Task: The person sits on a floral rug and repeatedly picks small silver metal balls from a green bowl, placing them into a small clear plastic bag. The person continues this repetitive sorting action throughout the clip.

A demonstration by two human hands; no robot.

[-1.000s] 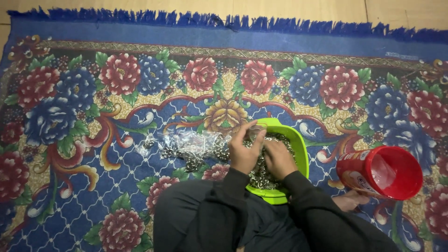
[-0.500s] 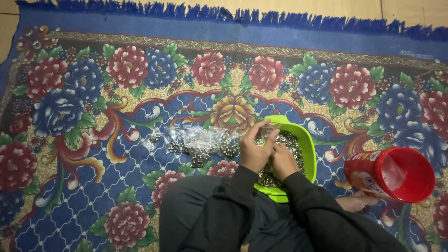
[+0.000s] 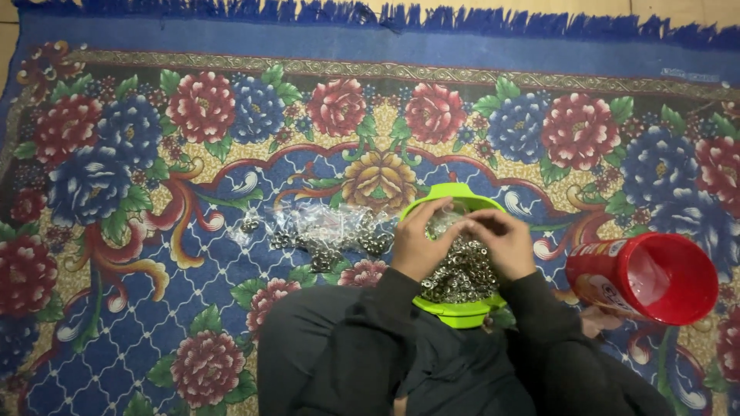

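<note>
A lime-green plastic bowl (image 3: pixel 456 314) sits on the carpet in front of my lap, heaped with small silvery metal rings (image 3: pixel 462 273). Both hands hover over it, fingertips meeting at the bowl's far side. My left hand (image 3: pixel 418 243) and my right hand (image 3: pixel 505 245) pinch what looks like a small clear plastic bag (image 3: pixel 445 221) between them; it is mostly hidden by the fingers. Dark sleeves cover both forearms.
Several clear packets of metal rings (image 3: pixel 320 235) lie on the carpet just left of the bowl. A red plastic tub (image 3: pixel 647 279) lies on its side to the right, mouth facing me. The floral blue carpet (image 3: pixel 154 154) spreads all around; my dark-clothed knees fill the bottom.
My right hand has come up out of the rings to meet the left hand's fingertips above the bowl. The view has shifted slightly; bowl, packets and tub stay put.
</note>
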